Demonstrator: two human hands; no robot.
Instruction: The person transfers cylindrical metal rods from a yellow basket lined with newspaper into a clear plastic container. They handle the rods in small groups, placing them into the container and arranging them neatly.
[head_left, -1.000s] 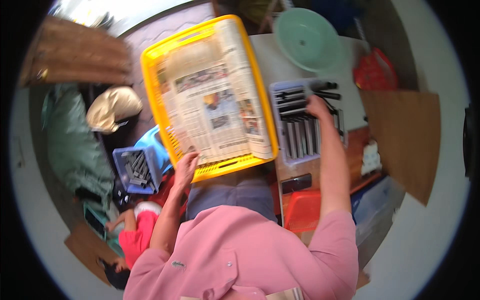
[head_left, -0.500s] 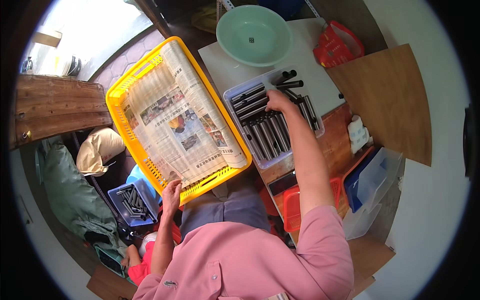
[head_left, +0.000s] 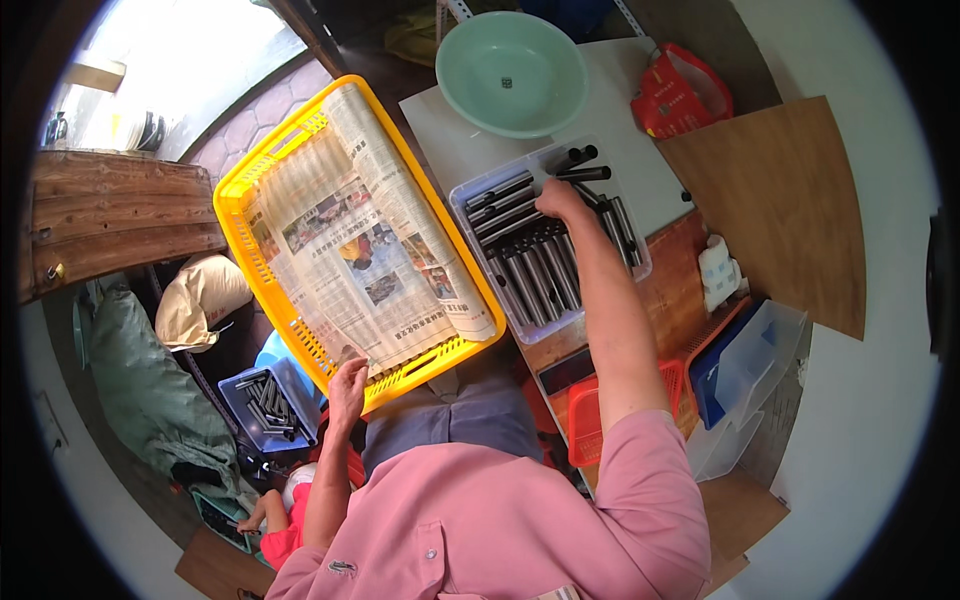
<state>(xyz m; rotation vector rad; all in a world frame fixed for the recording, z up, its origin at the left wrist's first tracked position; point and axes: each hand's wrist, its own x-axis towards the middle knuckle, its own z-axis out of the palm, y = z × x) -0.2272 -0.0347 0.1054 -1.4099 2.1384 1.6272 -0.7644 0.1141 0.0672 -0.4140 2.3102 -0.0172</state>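
A yellow plastic basket (head_left: 222,205) lined with newspaper (head_left: 330,270) lies tilted before me, its near end by my lap. My left hand (head_left: 347,388) is at its near left corner, fingers bent over the rim beside the paper's edge. To the right stands a clear plastic bin (head_left: 640,235) holding dark metal tubes (head_left: 535,270), some in rows, a few lying crosswise. My right hand (head_left: 560,198) reaches down into the middle of this bin, its fingers curled among the tubes. The fingertips are hidden, so what they grip cannot be made out.
A pale green basin (head_left: 510,80) and a red bag (head_left: 680,95) sit beyond the bin. A red basket (head_left: 590,420) and clear containers (head_left: 765,345) are at the right. At lower left are a blue bin of tubes (head_left: 235,405) and another person's red sleeve (head_left: 282,540).
My right hand's fingers have curled further in among the tubes in the bin. My left hand stays at the basket corner. The whole view has shifted very slightly.
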